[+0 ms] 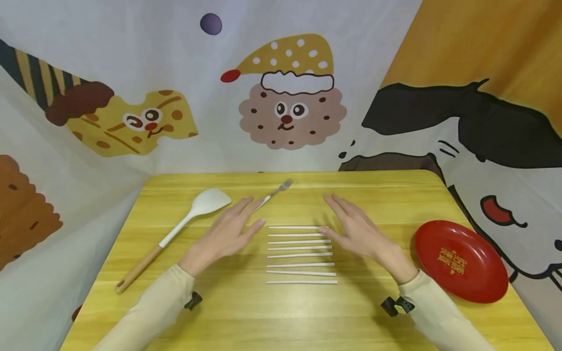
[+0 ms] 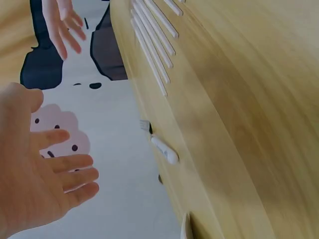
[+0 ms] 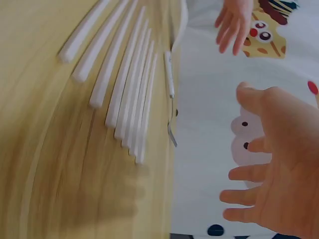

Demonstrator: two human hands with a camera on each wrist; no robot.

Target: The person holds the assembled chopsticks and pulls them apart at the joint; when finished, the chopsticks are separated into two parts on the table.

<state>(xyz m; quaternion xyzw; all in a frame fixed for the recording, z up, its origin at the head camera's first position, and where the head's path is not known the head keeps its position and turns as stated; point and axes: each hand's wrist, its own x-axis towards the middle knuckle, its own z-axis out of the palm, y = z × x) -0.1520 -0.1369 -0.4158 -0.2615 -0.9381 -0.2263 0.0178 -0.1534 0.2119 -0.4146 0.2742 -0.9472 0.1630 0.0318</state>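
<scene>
Several white chopsticks (image 1: 300, 255) lie side by side in a row on the wooden table, the nearer ones slightly uneven in spacing. My left hand (image 1: 226, 233) hovers to their left with straight, spread fingers, holding nothing. On the other side my right hand (image 1: 363, 233) is also held in the air, fingers extended; its thumb overlaps the far chopsticks' right ends in the head view. Both wrist views show the palms bare, the left hand (image 2: 45, 174) and right hand (image 3: 284, 169) raised apart from the chopsticks. Beyond the left fingertips lies a fork (image 1: 286, 185), its handle partly hidden in the head view.
A white spatula (image 1: 210, 201) with a wooden handle lies diagonally at the left. A red oval plate (image 1: 483, 273) with gold characters sits near the right edge. Behind the table hangs a cartoon-printed cloth (image 1: 175, 29).
</scene>
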